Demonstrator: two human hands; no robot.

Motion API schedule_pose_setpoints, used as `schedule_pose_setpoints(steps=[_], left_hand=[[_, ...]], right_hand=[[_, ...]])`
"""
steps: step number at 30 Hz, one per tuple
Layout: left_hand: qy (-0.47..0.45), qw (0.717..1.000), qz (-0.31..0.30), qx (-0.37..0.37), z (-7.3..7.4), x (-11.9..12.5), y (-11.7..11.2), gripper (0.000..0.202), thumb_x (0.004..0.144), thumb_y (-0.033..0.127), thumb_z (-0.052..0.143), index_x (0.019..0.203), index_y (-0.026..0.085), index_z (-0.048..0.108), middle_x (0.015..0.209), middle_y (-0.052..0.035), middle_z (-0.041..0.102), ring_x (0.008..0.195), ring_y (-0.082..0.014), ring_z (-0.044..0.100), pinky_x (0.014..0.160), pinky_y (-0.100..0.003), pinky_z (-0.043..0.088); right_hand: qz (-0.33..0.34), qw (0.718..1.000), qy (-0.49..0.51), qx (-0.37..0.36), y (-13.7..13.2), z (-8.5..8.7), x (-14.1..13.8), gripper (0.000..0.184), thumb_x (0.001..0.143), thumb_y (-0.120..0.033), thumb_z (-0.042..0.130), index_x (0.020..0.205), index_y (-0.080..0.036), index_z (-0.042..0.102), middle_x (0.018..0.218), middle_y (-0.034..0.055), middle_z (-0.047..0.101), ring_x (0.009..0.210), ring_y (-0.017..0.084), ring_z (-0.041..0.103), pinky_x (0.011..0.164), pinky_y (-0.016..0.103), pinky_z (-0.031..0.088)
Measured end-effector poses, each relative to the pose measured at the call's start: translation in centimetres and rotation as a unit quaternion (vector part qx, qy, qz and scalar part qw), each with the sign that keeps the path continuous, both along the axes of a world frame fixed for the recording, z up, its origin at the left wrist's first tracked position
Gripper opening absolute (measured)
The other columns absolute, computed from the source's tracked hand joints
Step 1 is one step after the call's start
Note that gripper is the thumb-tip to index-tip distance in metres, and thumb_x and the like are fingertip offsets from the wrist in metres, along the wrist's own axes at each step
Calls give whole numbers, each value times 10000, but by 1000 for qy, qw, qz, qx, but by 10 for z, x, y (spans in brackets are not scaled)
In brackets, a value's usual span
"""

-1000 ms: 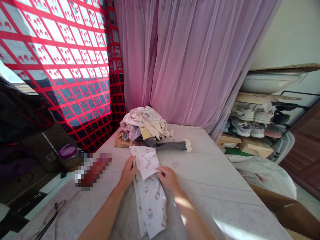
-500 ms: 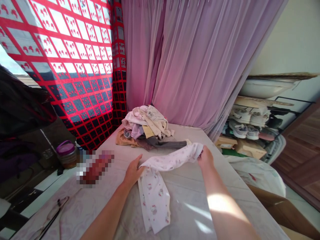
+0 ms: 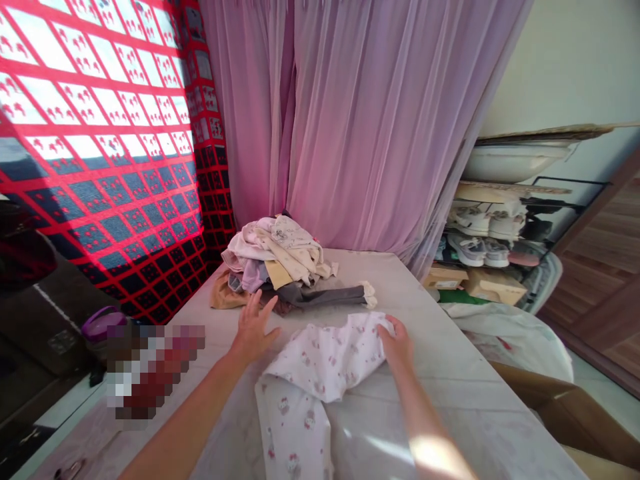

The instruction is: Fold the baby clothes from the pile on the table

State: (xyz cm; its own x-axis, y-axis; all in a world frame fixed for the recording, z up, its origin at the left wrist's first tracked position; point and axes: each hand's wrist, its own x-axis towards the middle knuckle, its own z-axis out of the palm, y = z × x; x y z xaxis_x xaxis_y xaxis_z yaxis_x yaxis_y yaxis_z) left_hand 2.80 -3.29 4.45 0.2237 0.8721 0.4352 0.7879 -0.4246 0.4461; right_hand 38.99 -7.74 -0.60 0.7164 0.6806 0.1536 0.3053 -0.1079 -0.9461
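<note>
White pants (image 3: 325, 360) with a small cartoon-cat print lie bent across the bed, one part stretched to the right and the rest hanging toward me. My right hand (image 3: 397, 343) pinches their right end between thumb and fingers. Off the cloth, my left hand (image 3: 255, 330) hovers just left of the pants with fingers spread and nothing in them. Beyond both hands is a heap of clothes (image 3: 280, 247) in pink, cream and lilac. A dark grey garment (image 3: 325, 295) with a cream frilled end sticks out of it to the right.
The light bed sheet (image 3: 450, 393) spreads under everything. Pink curtains (image 3: 350, 133) hang behind, with a red checked cloth (image 3: 115, 167) on the left. At right stand a rack with shoes (image 3: 480, 250) and a cardboard box (image 3: 565, 407). A blurred-out item (image 3: 155, 373) lies at left.
My left hand has let go of the pants and moved up and left, fingers spread. The gathered right part of the pants now lies wider and flatter. The view has shifted right.
</note>
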Motion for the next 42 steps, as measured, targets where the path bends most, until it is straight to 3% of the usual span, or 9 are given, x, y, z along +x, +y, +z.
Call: schedule_pose_setpoints(steps=[3,7,14,22,25,29,34,38,42], left_hand=[[174,981,-59,56,18,11,30,788,669,193,737,1398,332,473,1589,-114,225,1446,-383,188,1114,-659,4],[266,959,-84,52,24,30,73,756,667,171,761,1343,403,516,1576,-82,271,1435,-382,222,1079,-716,6],[257,964,51,36,8,53,131,579,781,243,667,1334,356,538,1577,-119,239,1441,-393,177,1028,-768,143],[302,944,115,-60,29,68,179,608,820,340,582,1411,312,440,1608,-140,108,1458,-390,77,977,-732,283],[295,952,72,-38,28,64,160,637,806,301,592,1423,290,432,1613,-143,88,1463,-391,62,1032,-734,183],[228,973,-41,12,1,42,89,536,856,341,543,1387,284,496,1592,-114,216,1464,-341,135,1132,-626,58],[79,967,-143,-194,-29,27,8,382,819,514,566,1122,314,683,1375,-76,565,1353,-316,398,1138,-581,158],[-114,939,-154,-286,-17,37,-19,215,724,458,656,791,253,667,988,-31,715,982,-238,642,1005,-445,420],[-337,853,-88,-390,14,38,-37,315,718,539,600,775,233,557,631,37,583,569,-149,573,568,-268,502]], right_hand=[[-32,999,-41,-16,2,-5,-3,475,650,-467,565,1041,-220,674,978,88,711,875,273,638,798,397,484],[-18,998,-57,-25,3,-10,-8,467,694,-492,543,1066,-240,674,946,76,719,835,270,646,770,394,487],[-21,999,-44,-22,-1,-12,-8,518,720,-510,519,1135,-229,648,1064,92,712,946,282,650,830,391,487],[-31,998,-44,18,-3,-14,-7,542,754,-514,519,1190,-205,609,1175,97,673,1067,274,610,936,400,457],[-36,998,-37,23,-2,-13,-5,547,749,-502,535,1206,-208,598,1194,91,663,1088,271,598,953,403,451],[-29,999,-23,26,-1,-10,-4,559,716,-497,557,1189,-203,605,1184,95,664,1099,274,591,963,406,448],[9,996,47,73,-2,-3,-6,629,671,-481,618,1219,-176,565,1142,101,674,1027,258,626,930,401,473],[64,990,69,107,-6,14,-3,662,671,-447,666,1258,-174,529,1068,95,692,915,238,654,833,375,513],[69,988,31,134,-16,48,8,695,696,-432,681,1316,-167,509,1031,104,701,816,218,655,751,350,521]])
